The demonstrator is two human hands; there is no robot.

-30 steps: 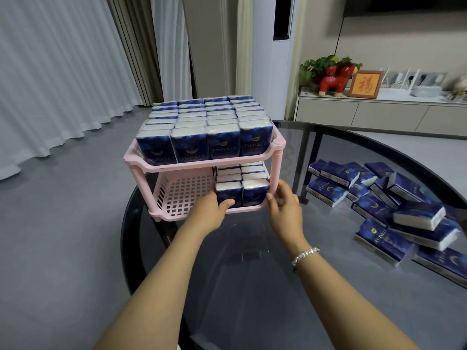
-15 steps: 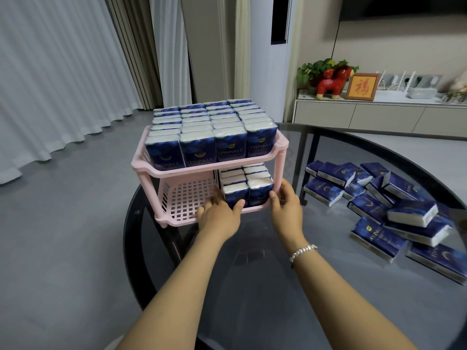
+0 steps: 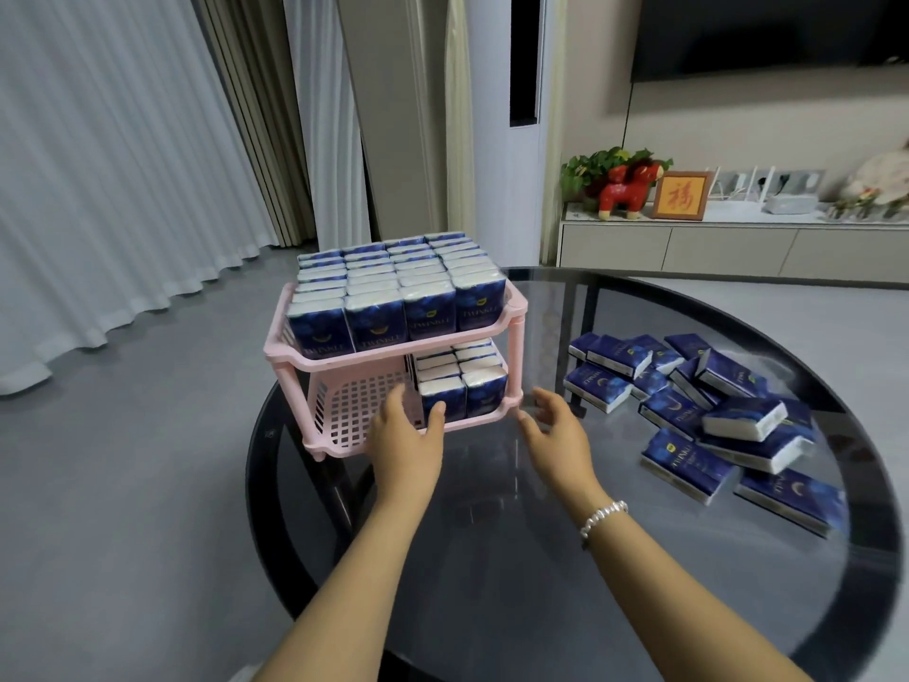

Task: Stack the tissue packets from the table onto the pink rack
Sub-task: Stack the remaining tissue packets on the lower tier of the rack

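Observation:
A pink two-tier rack [image 3: 514,354] stands at the left edge of a round dark glass table [image 3: 492,573]. Its top tier is filled with upright blue tissue packets [image 3: 376,327]. The lower tier holds two short rows of packets [image 3: 465,386] on its right side; its left side is bare lattice. My left hand [image 3: 408,443] rests at the lower tier's front, thumb touching the front left packet. My right hand [image 3: 558,440] hovers open just right of the rack, holding nothing. A loose pile of packets [image 3: 708,411] lies on the table's right side.
The rack sits close to the table's left rim, with grey floor and white curtains beyond. Behind the table stands a low cabinet [image 3: 728,251] with a red figurine, a plant and a framed picture. A dark screen hangs on the wall above.
My right hand has come off the rack's right front post and drifted right, fingers spread. My left hand stays at the lower tier's front packets. The view has shifted slightly.

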